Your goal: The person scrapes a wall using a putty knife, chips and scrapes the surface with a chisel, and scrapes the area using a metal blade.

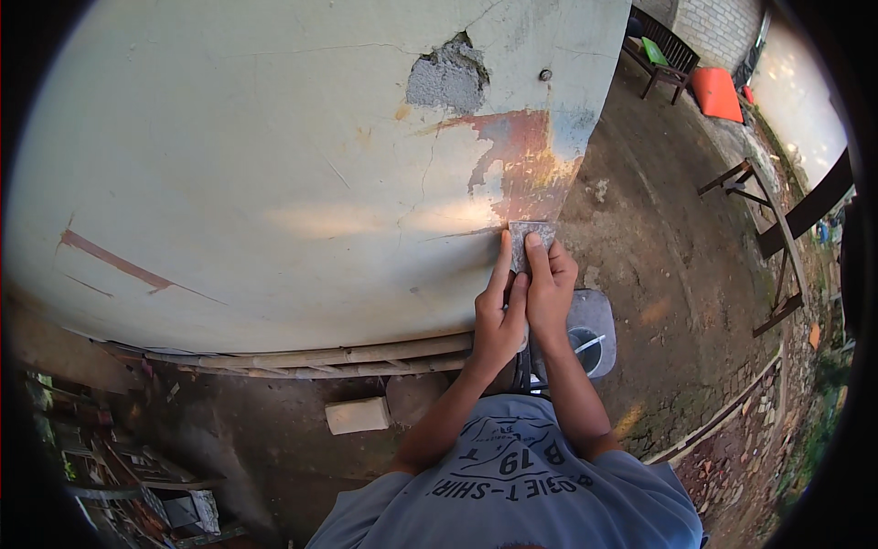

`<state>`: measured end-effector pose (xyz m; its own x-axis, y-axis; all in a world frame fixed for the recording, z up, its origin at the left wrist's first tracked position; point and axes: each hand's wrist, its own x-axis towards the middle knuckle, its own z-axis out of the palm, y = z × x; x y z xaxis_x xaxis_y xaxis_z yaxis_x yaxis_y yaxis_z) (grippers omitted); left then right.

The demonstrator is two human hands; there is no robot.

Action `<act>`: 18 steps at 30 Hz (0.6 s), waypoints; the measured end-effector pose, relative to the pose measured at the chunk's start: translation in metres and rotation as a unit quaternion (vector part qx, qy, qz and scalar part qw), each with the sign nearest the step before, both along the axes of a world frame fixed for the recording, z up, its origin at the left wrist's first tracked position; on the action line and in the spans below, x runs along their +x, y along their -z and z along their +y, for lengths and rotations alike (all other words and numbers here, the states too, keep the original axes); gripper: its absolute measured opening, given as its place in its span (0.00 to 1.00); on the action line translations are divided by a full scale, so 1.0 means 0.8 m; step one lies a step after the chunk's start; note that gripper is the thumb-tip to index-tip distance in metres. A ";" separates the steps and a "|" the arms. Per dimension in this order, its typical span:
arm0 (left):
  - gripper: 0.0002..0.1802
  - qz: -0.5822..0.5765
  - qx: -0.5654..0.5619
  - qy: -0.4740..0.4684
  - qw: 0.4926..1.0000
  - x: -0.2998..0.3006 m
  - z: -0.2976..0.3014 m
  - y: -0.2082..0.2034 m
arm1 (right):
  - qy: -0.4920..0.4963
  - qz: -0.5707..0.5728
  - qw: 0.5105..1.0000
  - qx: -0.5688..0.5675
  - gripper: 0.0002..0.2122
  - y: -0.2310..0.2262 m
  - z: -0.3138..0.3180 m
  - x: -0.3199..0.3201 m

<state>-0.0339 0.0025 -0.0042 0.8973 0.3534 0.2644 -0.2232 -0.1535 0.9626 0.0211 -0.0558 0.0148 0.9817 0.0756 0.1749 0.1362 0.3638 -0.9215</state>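
Observation:
In front of me is a pale painted wall [274, 137] with a patch of reddish, yellow and bluish under-layer [517, 165] near its right edge. A flat grey metal scraper [521, 235] touches the wall at the lower end of this patch. My right hand [551, 288] is closed on the scraper, its thumb pressed flat on the blade. My left hand [497, 316] grips it from the other side, index finger stretched along the blade's left edge. The handle is mostly hidden by my hands.
A hole with bare grey mortar [448, 78] and a bolt head [545, 75] are higher on the wall. Bamboo poles [366, 355] run along its foot. Below stand a grey stool [599, 311] with a container and a pale block [358, 415]. A wooden bench [672, 55] is far right.

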 end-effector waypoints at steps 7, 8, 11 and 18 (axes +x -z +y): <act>0.30 -0.071 0.013 -0.058 0.996 0.006 0.004 0.021 | -0.001 -0.019 1.000 0.003 0.10 0.014 0.010 -0.006; 0.29 -0.080 0.019 -0.064 0.995 0.006 0.005 0.022 | 0.000 -0.020 1.000 0.003 0.10 0.016 0.011 -0.005; 0.28 -0.072 0.031 -0.060 0.995 0.003 0.010 0.016 | 0.003 -0.016 1.000 0.024 0.10 0.020 0.014 -0.005; 0.27 -0.078 0.045 -0.056 0.994 0.003 0.013 0.007 | 0.011 -0.015 1.000 0.020 0.10 0.013 0.018 -0.009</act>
<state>-0.0315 0.0129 -0.0101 0.7993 0.4177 0.4321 -0.3449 -0.2699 0.8990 0.0142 -0.0417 0.0048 0.9775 0.0459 0.2060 0.1714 0.3972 -0.9016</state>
